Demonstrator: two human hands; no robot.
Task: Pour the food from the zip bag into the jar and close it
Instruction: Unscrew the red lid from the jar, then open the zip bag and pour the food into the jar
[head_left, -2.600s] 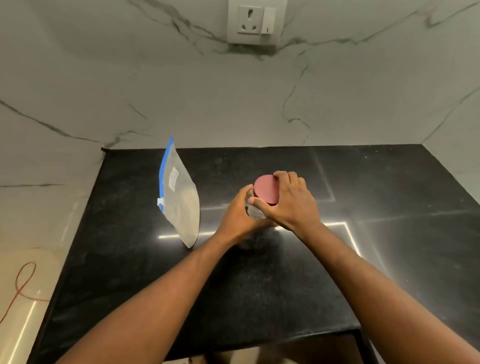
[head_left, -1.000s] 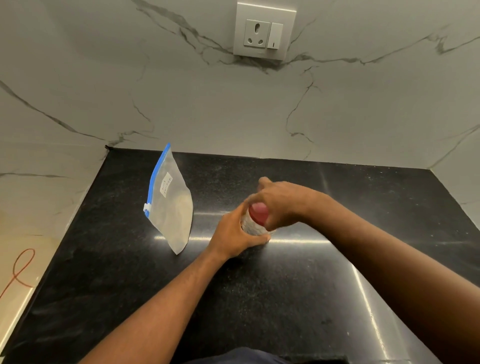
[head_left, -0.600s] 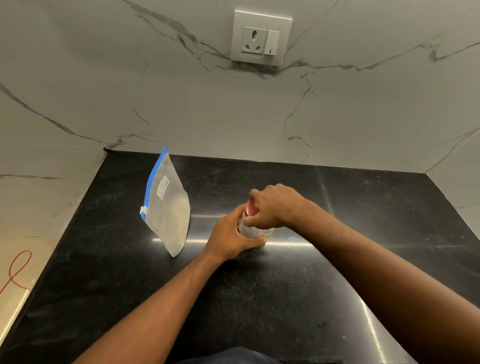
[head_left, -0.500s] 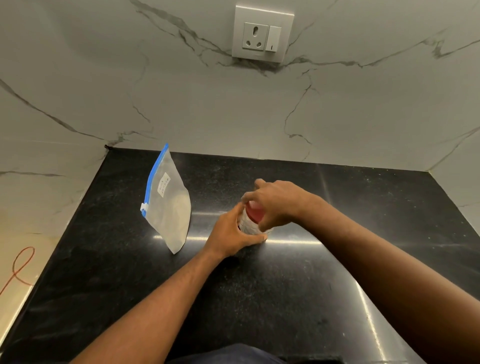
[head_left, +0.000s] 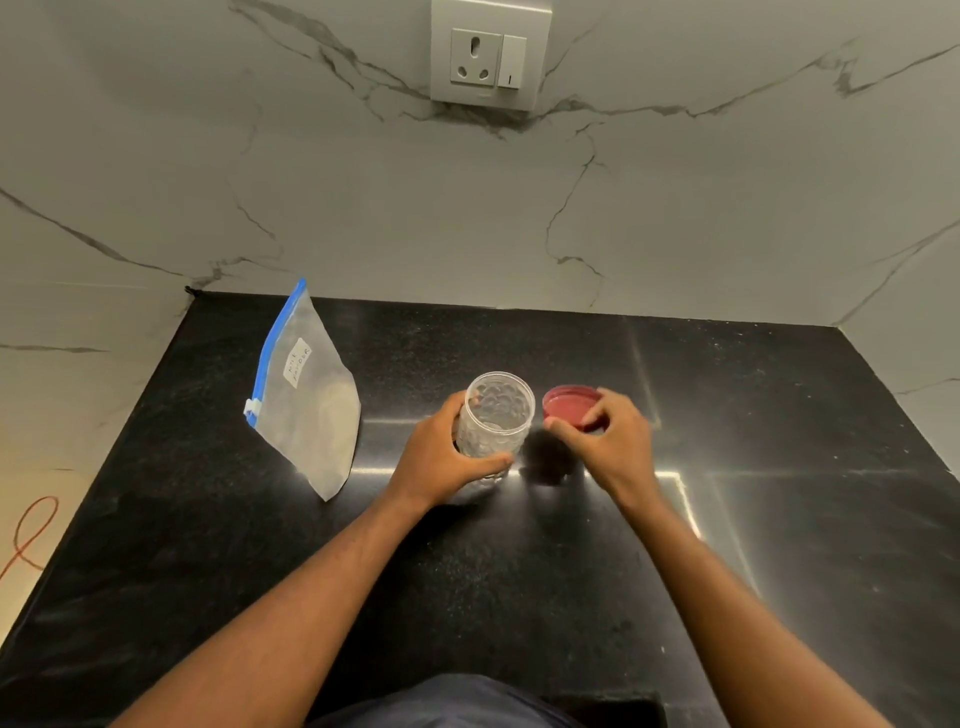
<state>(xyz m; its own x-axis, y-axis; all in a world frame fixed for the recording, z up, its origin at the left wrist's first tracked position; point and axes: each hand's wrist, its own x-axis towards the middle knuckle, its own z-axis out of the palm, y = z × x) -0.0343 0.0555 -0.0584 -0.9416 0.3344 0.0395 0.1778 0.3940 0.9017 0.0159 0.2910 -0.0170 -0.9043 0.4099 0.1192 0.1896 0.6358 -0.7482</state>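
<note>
White veined marble walls (head_left: 363, 208) (one socket (head_left: 488, 54)) enclose a glossy black countertop (head_left: 779, 415)

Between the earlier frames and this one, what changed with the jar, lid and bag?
The right hand has taken the red lid off and moved it right of the now open jar. The left hand still grips the jar; the zip bag stands untouched.

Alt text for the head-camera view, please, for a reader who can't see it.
On a black stone counter, the left hand grips a clear textured plastic jar, open and upright, while the right hand holds its round red lid just to the right. A frosted zip bag with a blue seal stands untouched at left.
</note>
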